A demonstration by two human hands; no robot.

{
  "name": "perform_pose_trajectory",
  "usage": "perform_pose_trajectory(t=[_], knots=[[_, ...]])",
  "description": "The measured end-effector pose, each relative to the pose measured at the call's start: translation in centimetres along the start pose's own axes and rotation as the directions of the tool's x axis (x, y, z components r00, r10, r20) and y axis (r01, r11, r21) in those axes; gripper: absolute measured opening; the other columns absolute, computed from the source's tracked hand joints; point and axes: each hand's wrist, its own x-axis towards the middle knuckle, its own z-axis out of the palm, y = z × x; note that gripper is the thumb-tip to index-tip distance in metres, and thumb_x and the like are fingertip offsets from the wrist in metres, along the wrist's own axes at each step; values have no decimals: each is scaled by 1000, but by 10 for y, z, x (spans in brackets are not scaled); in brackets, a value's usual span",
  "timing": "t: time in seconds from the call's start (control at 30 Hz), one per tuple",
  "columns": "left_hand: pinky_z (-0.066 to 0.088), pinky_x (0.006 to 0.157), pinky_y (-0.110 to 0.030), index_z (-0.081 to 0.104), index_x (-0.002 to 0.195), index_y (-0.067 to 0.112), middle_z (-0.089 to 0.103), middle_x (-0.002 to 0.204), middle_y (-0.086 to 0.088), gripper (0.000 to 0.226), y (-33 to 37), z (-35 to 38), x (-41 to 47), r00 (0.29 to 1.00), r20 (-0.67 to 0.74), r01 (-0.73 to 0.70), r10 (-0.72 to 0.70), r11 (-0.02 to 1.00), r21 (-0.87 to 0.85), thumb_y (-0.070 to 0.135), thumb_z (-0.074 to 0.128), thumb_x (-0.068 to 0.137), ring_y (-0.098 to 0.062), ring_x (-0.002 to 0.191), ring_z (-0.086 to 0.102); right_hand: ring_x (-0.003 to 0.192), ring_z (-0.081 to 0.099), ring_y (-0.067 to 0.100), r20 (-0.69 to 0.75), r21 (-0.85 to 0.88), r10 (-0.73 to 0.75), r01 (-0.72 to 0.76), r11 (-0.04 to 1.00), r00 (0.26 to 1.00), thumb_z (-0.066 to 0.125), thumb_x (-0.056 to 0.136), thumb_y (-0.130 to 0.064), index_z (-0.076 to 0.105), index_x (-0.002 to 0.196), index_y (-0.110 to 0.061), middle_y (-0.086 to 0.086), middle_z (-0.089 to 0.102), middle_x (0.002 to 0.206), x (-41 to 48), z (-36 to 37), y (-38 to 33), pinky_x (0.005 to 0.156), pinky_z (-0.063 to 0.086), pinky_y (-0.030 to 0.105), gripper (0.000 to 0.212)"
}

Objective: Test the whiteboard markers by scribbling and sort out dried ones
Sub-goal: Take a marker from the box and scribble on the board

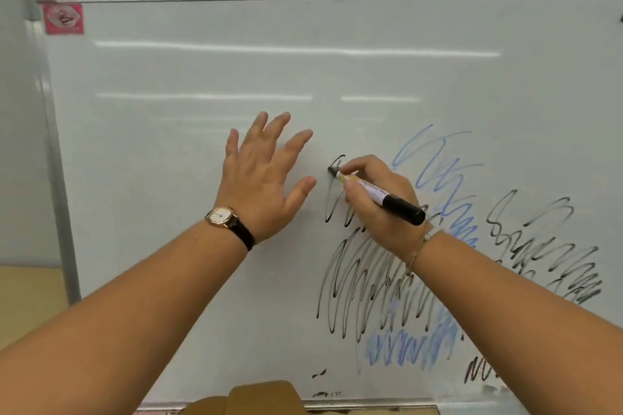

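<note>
Marker [377,194] tip touches whiteboard [202,77], gripped right-handed.

Bare forearms, a watch and a bracelet on my feed

From my station I see the left forearm [135,296] in the lower left of the frame, bare to the wrist; just below the left hand [263,175] sits a small watch [220,216] with a gold-toned, rounded-square case, a pale dial and a dark brown strap [244,234]. The right forearm [505,296], lower right, is bare as well, and below the right hand [381,205] I make out a thin, light cord bracelet [418,251] with a few small pale beads
</note>
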Motion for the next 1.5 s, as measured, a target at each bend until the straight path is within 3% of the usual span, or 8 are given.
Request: perform_pose_trajectory(t=[0.2, 0.33, 0.5, 0.6, 0.73, 1.27, 1.4, 1.5], knots=[[-5, 111, -54, 14, 149, 34, 11, 159, -2, 66, -16, 24, -2, 994, 111, -46, 25, 981, 191, 58, 27, 89, -27, 145, 2, 61, 56, 8, -172, -4, -11, 10, 1000, 985, 42, 85, -50, 50, 98, -41, -1, 65, 74, 0, -16, 10, 52, 42, 22, 17], [-4, 110, -53, 18, 149, 32, 12, 157, -1, 64, -16, 30, -7, 997, 70, -39, 26, 982, 185, 56, 27, 90, -29, 144, 6, 69, 61, 7, 133, -119, -25, 41, 992, 991, 38, 83, -55, 51, 96, -47, -5, 67, 79, -10, -22, 16, 60, 48, 29, 19], [-8, 111, -53, 28, 145, 33, 18, 157, 0, 60, -8, 19, 20, 998, -33, -52, 56, 993, 109, 55, 32, 90, -27, 145, 5, 64, 58, 6, -268, 87, 36, -13, 996, 963, 48, 87, -43, 58, 100, -32, -10, 67, 80, 7, -39, 16, 56, 48, 26, 20], [-9, 111, -51, 28, 144, 33, 20, 157, -1, 60, -2, 8, 50, 994, -54, -86, 93, 989, 123, 55, 33, 88, -27, 145, 6, 69, 62, 7, -65, 5, 21, -21, 1000, 998, 48, 86, -43, 58, 97, -33, -12, 68, 80, 6, -40, 15, 60, 50, 28, 18], [-9, 112, -48, 31, 145, 32, 22, 157, -4, 62, 5, -4, 94, 989, -28, -137, 145, 973, 185, 56, 30, 88, -28, 145, 7, 65, 59, 7, -357, 89, 59, -29, 996, 932, 49, 87, -36, 59, 97, -27, -10, 67, 78, 19, -51, 16, 59, 49, 28, 17], [-18, 110, -54, -19, 146, 39, -27, 155, 5, 67, 31, -18, 189, 989, 97, -139, 113, 931, 338, 62, 15, 93, -22, 142, -26, 66, 60, 6, -399, 88, 27, 9, 996, 917, 50, 84, -43, 60, 95, -30, -8, 68, 80, 50, -91, 9, 60, 49, 24, 20], [-19, 109, -54, -25, 143, 40, -29, 154, 5, 67, 30, -11, 188, 991, 86, -126, 103, 939, 320, 65, 5, 89, -23, 142, -27, 68, 61, 6, -116, 55, 54, -48, 997, 992, 50, 81, -39, 62, 89, -36, -4, 69, 77, 48, -93, 7, 63, 50, 28, 15], [-24, 105, -51, -31, 137, 41, -29, 154, 6, 73, 29, -12, 190, 992, 58, -124, 111, 944, 307, 68, -12, 72, -23, 141, -28, 70, 61, 5, -341, 46, 33, -18, 999, 940, 48, 81, -44, 60, 93, -36, -11, 69, 79, 52, -99, 7, 62, 48, 26, 19]])
